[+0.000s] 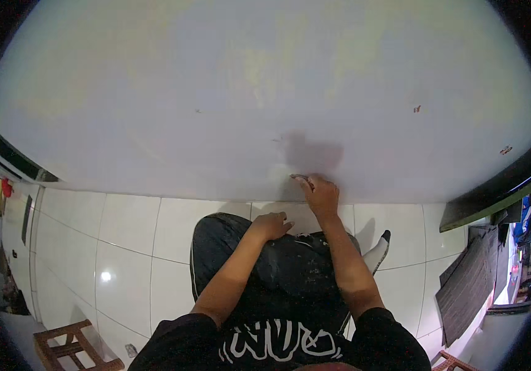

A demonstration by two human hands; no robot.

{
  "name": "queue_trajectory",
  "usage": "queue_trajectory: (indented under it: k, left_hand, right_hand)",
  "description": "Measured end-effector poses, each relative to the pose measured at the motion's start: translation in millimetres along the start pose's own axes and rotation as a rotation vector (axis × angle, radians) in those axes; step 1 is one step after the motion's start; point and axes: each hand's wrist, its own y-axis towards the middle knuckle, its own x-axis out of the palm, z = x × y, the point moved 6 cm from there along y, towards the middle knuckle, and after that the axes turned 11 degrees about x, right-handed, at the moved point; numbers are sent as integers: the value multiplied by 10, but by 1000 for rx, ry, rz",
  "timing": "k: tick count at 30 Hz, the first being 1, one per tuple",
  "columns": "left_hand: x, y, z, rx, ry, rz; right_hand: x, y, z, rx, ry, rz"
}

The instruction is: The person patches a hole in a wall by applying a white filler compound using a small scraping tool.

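My right hand [322, 196] is closed around a small, thin, dark tool [301, 177] whose tip meets the lower part of the white wall [228, 148]. What kind of tool it is cannot be made out, as my fingers cover most of it. Above it on the wall falls the hand's shadow, beside a faint scratch mark. Lower and to the left, my left hand [270, 226] rests by my bent knee in dark, stained trousers [290, 266]. Its fingers are loosely bent with a gap at the thumb, and nothing shows in them.
Reddish marks [417, 109] dot the wall at right. White floor tiles [123, 247] meet its base. A brown wooden stool [73, 346] stands at lower left, near a small grey piece [131, 350]. A dark grey mat [468, 281] lies by the doorway at right.
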Motion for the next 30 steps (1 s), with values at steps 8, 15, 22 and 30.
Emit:
queue_trajectory:
  k: [8,15,22,30]
  left_hand:
    - [-102,-80,65,40,-24,125]
    - [-1314,-1774,1259,698,-526,1241]
    - [-1755,-3738,2078,1242,-619,1595]
    - [-1822,-4116,2398,1225,-577,1170]
  right_hand:
    - [0,3,42,-7,7,42]
    - [-150,18,-40,0,35,59]
    - [-16,-16,-18,-78,-56,-34]
    - [-33,39,-32,-63,17,73]
